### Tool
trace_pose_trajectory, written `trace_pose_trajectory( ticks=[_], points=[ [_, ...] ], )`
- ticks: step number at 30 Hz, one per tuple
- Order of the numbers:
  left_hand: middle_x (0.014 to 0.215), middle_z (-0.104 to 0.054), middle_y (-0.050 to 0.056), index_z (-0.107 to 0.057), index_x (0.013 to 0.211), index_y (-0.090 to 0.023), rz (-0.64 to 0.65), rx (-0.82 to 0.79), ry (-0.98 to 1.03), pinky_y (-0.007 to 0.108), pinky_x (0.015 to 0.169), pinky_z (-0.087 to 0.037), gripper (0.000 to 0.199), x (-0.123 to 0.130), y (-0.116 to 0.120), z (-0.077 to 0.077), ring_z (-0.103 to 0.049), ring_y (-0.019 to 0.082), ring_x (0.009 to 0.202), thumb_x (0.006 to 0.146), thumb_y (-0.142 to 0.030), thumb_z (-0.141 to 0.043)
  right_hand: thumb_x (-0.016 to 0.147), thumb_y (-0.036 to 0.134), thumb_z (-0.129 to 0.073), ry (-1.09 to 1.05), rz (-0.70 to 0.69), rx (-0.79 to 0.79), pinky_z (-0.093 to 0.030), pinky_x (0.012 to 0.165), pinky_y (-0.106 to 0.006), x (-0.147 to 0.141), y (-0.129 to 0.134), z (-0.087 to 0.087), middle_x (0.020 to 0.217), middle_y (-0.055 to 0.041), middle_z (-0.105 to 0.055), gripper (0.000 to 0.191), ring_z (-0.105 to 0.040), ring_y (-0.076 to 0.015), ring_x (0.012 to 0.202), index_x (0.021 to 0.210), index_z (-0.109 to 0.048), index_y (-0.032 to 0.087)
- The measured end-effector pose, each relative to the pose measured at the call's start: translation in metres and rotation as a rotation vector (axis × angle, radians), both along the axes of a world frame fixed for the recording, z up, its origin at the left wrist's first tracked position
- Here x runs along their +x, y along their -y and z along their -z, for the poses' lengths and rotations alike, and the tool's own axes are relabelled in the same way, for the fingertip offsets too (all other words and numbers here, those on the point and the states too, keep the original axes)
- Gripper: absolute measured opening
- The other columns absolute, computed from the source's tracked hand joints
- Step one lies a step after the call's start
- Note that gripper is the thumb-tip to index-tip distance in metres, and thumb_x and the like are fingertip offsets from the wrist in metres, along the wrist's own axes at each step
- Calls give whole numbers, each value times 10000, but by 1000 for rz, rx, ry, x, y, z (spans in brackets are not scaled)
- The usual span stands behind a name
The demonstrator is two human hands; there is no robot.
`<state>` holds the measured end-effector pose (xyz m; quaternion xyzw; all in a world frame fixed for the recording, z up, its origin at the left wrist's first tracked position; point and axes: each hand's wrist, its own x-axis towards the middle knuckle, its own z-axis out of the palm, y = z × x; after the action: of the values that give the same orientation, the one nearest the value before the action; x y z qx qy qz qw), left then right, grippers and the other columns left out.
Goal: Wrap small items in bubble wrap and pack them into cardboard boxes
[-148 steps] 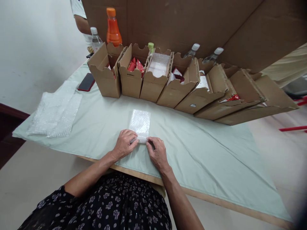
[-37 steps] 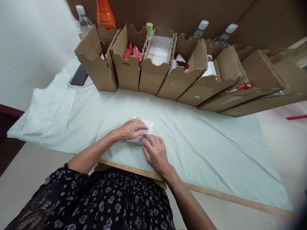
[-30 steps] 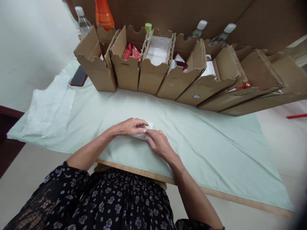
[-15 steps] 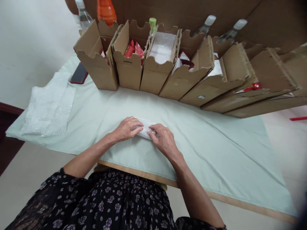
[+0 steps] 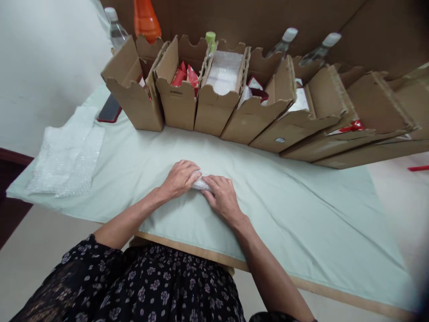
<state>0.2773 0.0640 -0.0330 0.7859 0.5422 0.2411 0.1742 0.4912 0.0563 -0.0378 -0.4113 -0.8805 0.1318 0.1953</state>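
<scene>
A small roll of clear bubble wrap (image 5: 201, 184) lies on the pale green cloth (image 5: 281, 210), in front of my body. My left hand (image 5: 181, 178) curls over its left end, thumb pressed against the wrap. Over the right end, my right hand (image 5: 221, 197) is closed, with its fingers on top and its thumb along the near side. Only a short stretch of the roll shows between the hands. Whether anything is inside it I cannot tell.
Several open cardboard boxes (image 5: 214, 112) stand in a row along the back, some holding red items. Loose bubble wrap sheets (image 5: 65, 156) lie at the left, near a phone (image 5: 110, 110). Behind the boxes are clear bottles (image 5: 284, 42) and an orange bottle (image 5: 146, 20).
The bubble wrap between my hands has gone from a flatter, wider piece to a narrower roll. My right hand has shifted slightly left, closer to my left hand.
</scene>
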Motion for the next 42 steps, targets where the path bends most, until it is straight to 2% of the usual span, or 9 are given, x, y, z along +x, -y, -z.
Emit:
trace_pose_trajectory(
  ticks=[4, 8, 14, 17, 20, 28, 33, 38, 42],
  points=[
    [1377, -646, 148, -624, 1325, -186, 119, -21, 33, 500, 1085, -466, 500, -7, 7, -5, -589, 311, 1273, 897, -435, -691, 968, 296, -599, -141, 22, -145, -485, 903, -431, 10, -15, 5, 1160, -105, -772, 338, -680, -268, 1022, 1284, -685, 215],
    [1336, -678, 135, -626, 1318, -215, 156, -24, 11, 505, 1052, -499, 513, -7, 11, -5, -622, 314, 1241, 824, -288, -742, 931, 368, -630, -250, 71, -231, -519, 898, -417, 12, -23, 5, 1121, -85, -784, 314, -708, -256, 973, 1195, -724, 226],
    [1058, -775, 43, -694, 1129, -223, -156, -91, 268, 352, 860, -581, 307, -3, 7, -9, -726, 226, 937, 824, -254, -683, 941, 399, -615, -444, 371, 34, -502, 924, -455, 10, -11, -13, 1099, -121, -761, 284, -692, -280, 1000, 1135, -702, 210],
    [928, -759, 10, -687, 1093, -216, -287, -188, 394, 298, 739, -578, 254, -1, 8, -14, -707, 185, 791, 867, -323, -648, 945, 398, -592, -484, 311, -177, -524, 853, -409, 3, -3, -18, 976, -87, -772, 239, -706, -246, 884, 1051, -704, 216],
    [1058, -747, 66, -650, 1185, -202, -325, -109, 390, 367, 854, -584, 313, 11, 17, -10, -705, 230, 939, 898, -319, -605, 913, 458, -612, -542, 199, -488, -546, 795, -370, -13, 3, -18, 1058, -97, -769, 333, -714, -244, 909, 1117, -679, 204],
    [1467, -533, 245, -224, 1605, -169, -98, 132, 213, 611, 1109, -460, 844, 45, 63, 10, -544, 393, 1344, 865, -273, -617, 840, 594, -706, -861, 302, -748, -542, 725, -304, -43, 4, -18, 865, -20, -691, 434, -628, -185, 775, 1000, -642, 196],
    [1434, -567, 195, -529, 1419, -203, -145, 290, 88, 566, 1085, -491, 564, -13, 32, -31, -574, 363, 1305, 893, -366, -653, 739, 601, -807, -1094, 375, -1007, -538, 623, -309, -37, -1, -4, 956, -85, -770, 552, -694, -226, 791, 1083, -693, 184],
    [1524, -500, 146, -547, 1409, -223, -483, 590, -73, 632, 1224, -282, 570, -108, -50, -96, -356, 391, 1502, 853, -268, -665, 733, 575, -836, -1070, 326, -1064, -530, 602, -297, -30, -3, 0, 1037, -136, -784, 538, -721, -248, 843, 1072, -725, 172],
    [1250, -686, 108, -710, 1093, -248, -457, 555, -242, 658, 1210, -278, 363, -165, -104, -124, -458, 394, 1408, 738, -173, -698, 726, 590, -837, -1082, 318, -1065, -525, 581, -290, -29, -5, -3, 1021, -137, -784, 554, -716, -242, 828, 1069, -723, 170]
  ],
)
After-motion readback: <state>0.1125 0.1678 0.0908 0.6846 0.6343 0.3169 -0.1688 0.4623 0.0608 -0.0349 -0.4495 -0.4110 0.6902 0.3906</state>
